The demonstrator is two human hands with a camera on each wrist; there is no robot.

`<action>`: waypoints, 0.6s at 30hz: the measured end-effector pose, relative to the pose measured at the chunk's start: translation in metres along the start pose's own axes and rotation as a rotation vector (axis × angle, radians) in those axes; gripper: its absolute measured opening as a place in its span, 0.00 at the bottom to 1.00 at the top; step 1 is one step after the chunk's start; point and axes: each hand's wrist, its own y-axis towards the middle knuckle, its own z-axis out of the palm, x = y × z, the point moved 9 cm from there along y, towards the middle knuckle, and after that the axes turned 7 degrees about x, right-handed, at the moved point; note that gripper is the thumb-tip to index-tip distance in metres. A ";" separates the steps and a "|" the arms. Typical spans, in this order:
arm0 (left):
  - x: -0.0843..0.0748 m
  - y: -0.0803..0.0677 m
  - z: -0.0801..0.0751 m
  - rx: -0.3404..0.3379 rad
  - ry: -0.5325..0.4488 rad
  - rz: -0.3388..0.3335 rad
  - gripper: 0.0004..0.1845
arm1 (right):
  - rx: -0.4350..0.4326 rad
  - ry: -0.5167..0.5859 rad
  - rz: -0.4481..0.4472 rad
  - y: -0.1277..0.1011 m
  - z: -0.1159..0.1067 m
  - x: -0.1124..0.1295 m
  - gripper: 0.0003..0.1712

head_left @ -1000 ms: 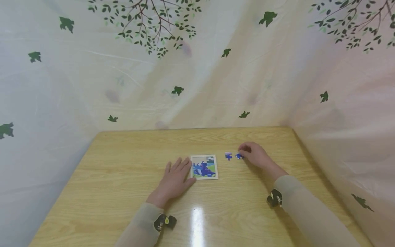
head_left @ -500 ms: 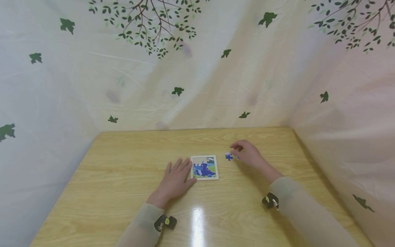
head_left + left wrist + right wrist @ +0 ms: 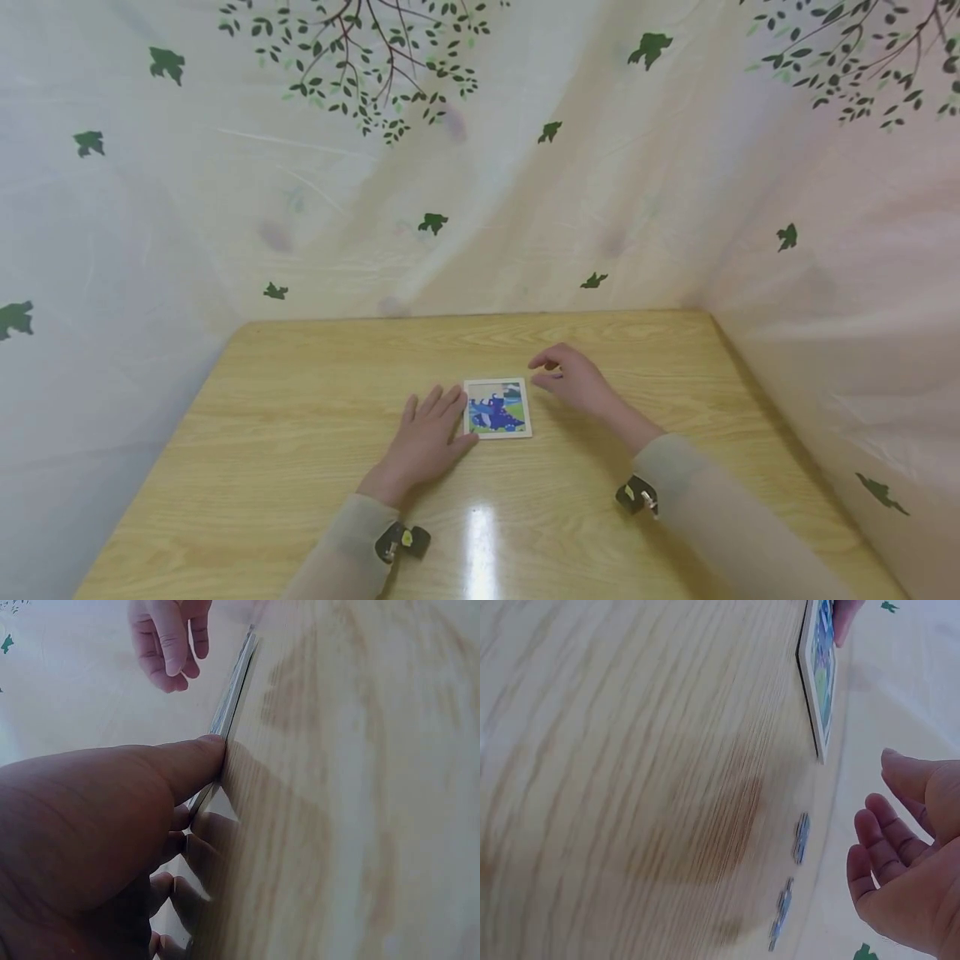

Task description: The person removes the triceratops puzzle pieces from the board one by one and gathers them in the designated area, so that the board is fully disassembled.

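My left hand (image 3: pixel 422 440) lies with fingers spread on the table, its thumb and fingertips touching the left side of a small white-framed jigsaw puzzle (image 3: pixel 528 414). The puzzle shows a blue dinosaur, and a pale patch of bare board shows near its top. Just right of the frame, my right hand (image 3: pixel 581 385) hovers with fingers loosely bent. In the right wrist view, nothing shows between its parted thumb and fingers. Two loose jigsaw pieces, one nearer (image 3: pixel 781 915) and one closer to the frame (image 3: pixel 801 838), lie on the table below it; in the head view the hand mostly hides them.
The wooden table (image 3: pixel 300 367) reaches back to a pale curtain (image 3: pixel 360 200) printed with leaves and branches, which also hangs along both sides. Each wrist wears a small black camera, one on the left sleeve (image 3: pixel 401 542) and one on the right (image 3: pixel 637 496).
My right hand has moved left across the two loose pieces toward the puzzle frame, coming to cover them in the head view. The left hand and the puzzle have stayed in place.
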 end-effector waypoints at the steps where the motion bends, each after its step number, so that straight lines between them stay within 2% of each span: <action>1: 0.000 0.000 0.000 -0.002 -0.003 0.001 0.41 | 0.003 -0.004 -0.012 0.000 0.002 0.003 0.12; 7: -0.001 0.000 0.000 -0.010 -0.011 0.004 0.41 | 0.033 -0.041 -0.030 0.006 0.016 0.017 0.12; 14: -0.001 0.000 0.000 -0.011 0.014 0.000 0.41 | 0.064 -0.038 -0.032 0.011 0.035 0.022 0.11; 18: -0.001 0.001 0.000 -0.017 0.026 0.005 0.41 | 0.067 -0.079 -0.040 0.012 0.042 0.023 0.09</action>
